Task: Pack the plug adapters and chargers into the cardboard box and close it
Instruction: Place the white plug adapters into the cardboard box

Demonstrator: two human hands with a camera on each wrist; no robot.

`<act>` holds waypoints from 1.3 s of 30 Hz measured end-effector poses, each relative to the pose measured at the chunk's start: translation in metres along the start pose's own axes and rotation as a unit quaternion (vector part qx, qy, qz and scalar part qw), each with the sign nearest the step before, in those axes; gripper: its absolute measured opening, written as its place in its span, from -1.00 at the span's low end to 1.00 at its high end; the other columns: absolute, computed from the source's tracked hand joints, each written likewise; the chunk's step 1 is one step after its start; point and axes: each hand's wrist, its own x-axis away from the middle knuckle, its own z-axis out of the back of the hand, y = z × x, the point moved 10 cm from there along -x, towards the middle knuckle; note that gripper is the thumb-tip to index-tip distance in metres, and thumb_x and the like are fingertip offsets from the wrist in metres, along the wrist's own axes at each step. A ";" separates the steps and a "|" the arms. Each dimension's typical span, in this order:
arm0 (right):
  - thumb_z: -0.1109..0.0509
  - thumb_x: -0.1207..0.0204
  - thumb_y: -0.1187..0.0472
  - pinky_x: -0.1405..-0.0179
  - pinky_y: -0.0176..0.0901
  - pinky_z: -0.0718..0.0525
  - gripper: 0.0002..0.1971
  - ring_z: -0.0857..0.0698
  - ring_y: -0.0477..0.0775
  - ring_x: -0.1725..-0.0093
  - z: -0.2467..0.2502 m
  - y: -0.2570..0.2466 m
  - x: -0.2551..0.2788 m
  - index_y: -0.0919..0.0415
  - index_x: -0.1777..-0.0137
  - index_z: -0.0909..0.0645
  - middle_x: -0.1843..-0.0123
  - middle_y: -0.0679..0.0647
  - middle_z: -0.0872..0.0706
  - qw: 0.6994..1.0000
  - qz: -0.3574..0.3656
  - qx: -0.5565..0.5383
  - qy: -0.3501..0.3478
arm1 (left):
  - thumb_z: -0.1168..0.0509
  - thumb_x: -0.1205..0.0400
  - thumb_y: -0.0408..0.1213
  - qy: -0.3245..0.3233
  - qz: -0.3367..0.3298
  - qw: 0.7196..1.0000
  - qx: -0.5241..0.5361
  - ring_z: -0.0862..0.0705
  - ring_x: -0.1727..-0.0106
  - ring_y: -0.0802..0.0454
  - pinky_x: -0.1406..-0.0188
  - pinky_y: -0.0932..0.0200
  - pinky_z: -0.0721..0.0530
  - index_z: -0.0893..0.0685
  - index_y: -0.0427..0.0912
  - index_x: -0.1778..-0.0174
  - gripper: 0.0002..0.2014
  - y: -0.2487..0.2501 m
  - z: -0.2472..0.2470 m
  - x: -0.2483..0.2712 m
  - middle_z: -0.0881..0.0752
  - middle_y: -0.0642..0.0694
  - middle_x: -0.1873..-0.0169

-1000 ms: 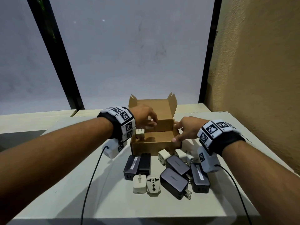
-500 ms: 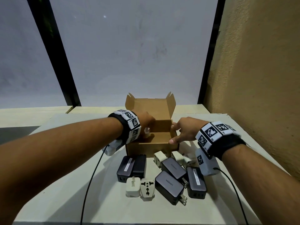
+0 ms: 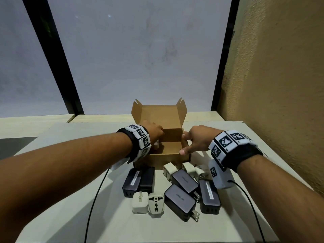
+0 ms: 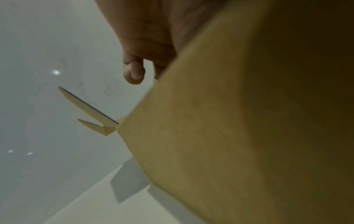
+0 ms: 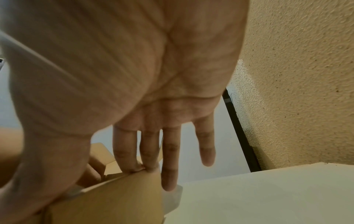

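Note:
The cardboard box (image 3: pixel 166 160) stands open mid-table with its lid up. My left hand (image 3: pixel 154 132) reaches over the left wall into the box and holds a small white adapter (image 3: pixel 156 145) under the palm. Its fingertips are hidden inside. The left wrist view shows only the box wall (image 4: pixel 229 136) and one curled finger (image 4: pixel 134 74). My right hand (image 3: pixel 196 139) rests on the box's right wall, thumb at the front corner. In the right wrist view its straight fingers (image 5: pixel 149 151) touch the rim (image 5: pixel 114 197). Dark chargers (image 3: pixel 179 200) and white adapters (image 3: pixel 156 202) lie in front of the box.
The pale table (image 3: pixel 70 216) has bare room at left and at its near edge. A rough tan wall (image 3: pixel 280 85) stands close on the right, and a frosted pane with black frames (image 3: pixel 57 55) is behind. Thin black cables (image 3: pixel 93 207) trail from both wrists.
My left hand has gone lower and further into the box with the white adapter. The right hand has kept its place on the right wall.

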 end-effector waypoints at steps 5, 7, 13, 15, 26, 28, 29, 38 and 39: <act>-0.44 -0.37 -0.30 -0.34 -0.01 -0.45 -0.19 -0.53 0.13 -0.44 -0.001 0.005 0.000 0.00 -0.58 -0.38 -0.57 -0.01 -0.48 1.000 -0.011 -0.029 0.006 | -0.31 -0.56 0.03 0.006 0.017 1.000 0.017 -0.67 -0.10 -0.12 0.10 0.04 -0.59 -0.59 -0.07 -0.28 -0.58 -0.003 -0.003 -0.001 -0.67 -0.10 -0.11; -0.47 -0.36 -0.27 -0.43 0.04 -0.43 -0.18 -0.50 0.13 -0.49 -0.002 0.007 0.002 0.00 -0.59 -0.37 -0.59 -0.02 -0.44 0.998 -0.019 -0.056 0.013 | -0.34 -0.54 -0.02 0.013 0.022 0.999 0.037 -0.64 -0.13 -0.14 0.07 0.03 -0.59 -0.54 -0.09 -0.32 -0.55 -0.008 0.000 0.001 -0.64 -0.13 -0.13; -0.50 -0.34 -0.26 -0.46 0.08 -0.45 -0.15 -0.49 0.13 -0.50 -0.003 0.010 0.007 0.00 -0.60 -0.34 -0.58 -0.01 -0.45 0.995 -0.030 -0.090 0.029 | -0.32 -0.62 -0.18 0.032 -0.008 0.995 0.096 -0.61 -0.25 -0.10 0.00 0.12 -0.60 -0.60 -0.05 -0.38 -0.62 -0.013 0.013 0.009 -0.60 -0.08 -0.29; -0.51 -0.33 -0.26 -0.46 0.10 -0.46 -0.16 -0.50 0.12 -0.50 -0.002 0.008 0.006 0.00 -0.59 -0.37 -0.58 -0.02 -0.45 0.995 -0.033 -0.085 0.029 | -0.30 -0.63 -0.21 -0.010 -0.027 0.996 0.088 -0.63 -0.28 -0.10 -0.13 0.16 -0.63 -0.62 -0.15 -0.37 -0.63 -0.005 0.002 0.006 -0.62 -0.10 -0.32; -0.51 -0.27 -0.32 -0.42 0.06 -0.46 -0.14 -0.52 0.13 -0.48 -0.001 0.010 0.002 0.00 -0.56 -0.42 -0.55 -0.03 -0.50 0.997 -0.033 -0.065 0.022 | -0.31 -0.61 -0.17 -0.013 -0.025 0.994 0.109 -0.67 -0.21 -0.10 -0.02 0.11 -0.65 -0.61 -0.07 -0.38 -0.61 -0.003 -0.001 0.010 -0.67 -0.07 -0.26; -0.52 -0.29 -0.29 -0.44 0.06 -0.47 -0.15 -0.52 0.13 -0.47 0.000 0.010 0.002 0.01 -0.56 -0.43 -0.55 -0.02 -0.51 0.997 -0.031 -0.065 0.025 | -0.35 -0.60 -0.22 0.063 -0.064 0.986 0.141 -0.64 -0.23 -0.03 0.00 0.18 -0.63 -0.62 -0.01 -0.37 -0.61 0.003 0.020 0.021 -0.64 0.00 -0.26; -0.53 -0.29 -0.28 -0.44 0.06 -0.47 -0.16 -0.52 0.13 -0.47 0.001 0.009 0.002 0.02 -0.56 -0.43 -0.54 -0.01 -0.51 0.997 -0.030 -0.064 0.025 | -0.36 -0.60 -0.22 0.097 -0.093 0.977 0.165 -0.63 -0.20 0.01 0.00 0.20 -0.63 -0.63 0.00 -0.34 -0.64 0.009 0.031 0.030 -0.64 0.02 -0.23; -0.50 -0.35 -0.24 -0.46 0.01 -0.42 -0.10 -0.49 0.15 -0.50 0.005 0.003 0.013 0.08 -0.63 -0.29 -0.56 0.05 -0.49 0.998 -0.029 -0.061 0.012 | -0.35 -0.61 -0.12 0.072 -0.120 0.959 0.245 -0.64 0.08 0.03 0.05 0.12 -0.68 -0.74 -0.04 -0.16 -0.76 0.070 0.028 0.077 -0.69 -0.02 0.05; -0.50 -0.35 -0.24 -0.46 0.02 -0.41 -0.12 -0.47 0.15 -0.51 0.005 0.002 0.014 0.09 -0.62 -0.31 -0.56 0.04 -0.49 0.998 -0.032 -0.059 0.010 | -0.35 -0.61 -0.11 0.051 -0.114 0.963 0.238 -0.60 0.10 0.01 0.11 0.13 -0.62 -0.73 -0.03 -0.17 -0.75 0.075 0.024 0.076 -0.65 -0.03 0.06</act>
